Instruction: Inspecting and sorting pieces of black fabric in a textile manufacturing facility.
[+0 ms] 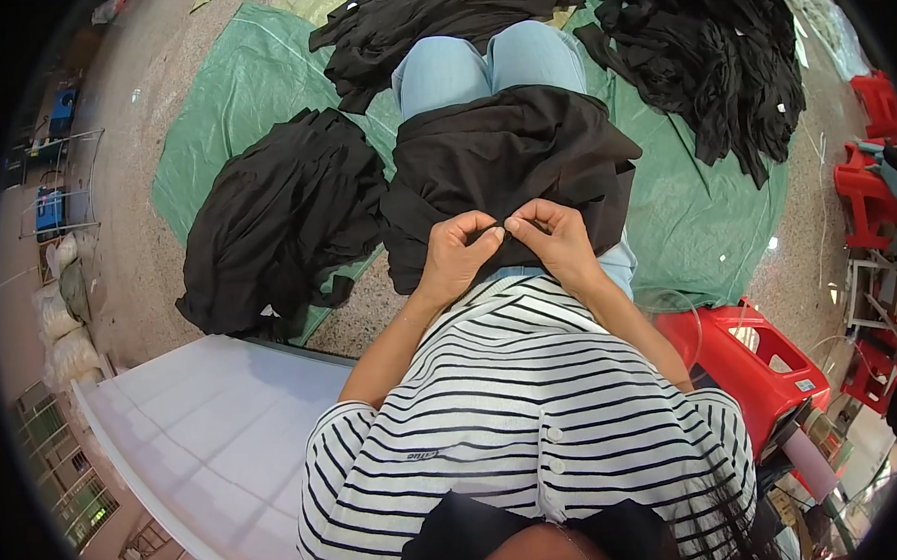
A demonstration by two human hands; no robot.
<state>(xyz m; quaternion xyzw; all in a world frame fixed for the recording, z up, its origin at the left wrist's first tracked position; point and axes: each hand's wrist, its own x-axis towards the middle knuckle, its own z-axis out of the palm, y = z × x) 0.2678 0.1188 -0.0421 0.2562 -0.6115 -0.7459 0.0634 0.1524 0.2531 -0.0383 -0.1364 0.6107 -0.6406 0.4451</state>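
Black cloth (pixel 513 142) (loose folds) between fingertips (pixel 495 236)

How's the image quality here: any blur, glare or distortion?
Head view: strong fisheye bowing, as in the curved edge of the white surface, with blacked-out corners; head view: the left hand and right hand look fairly sharp, without obvious motion blur; head view: the black lap cloth is dark, so finer fold detail fades; head view: soft sheen on the green sheet.
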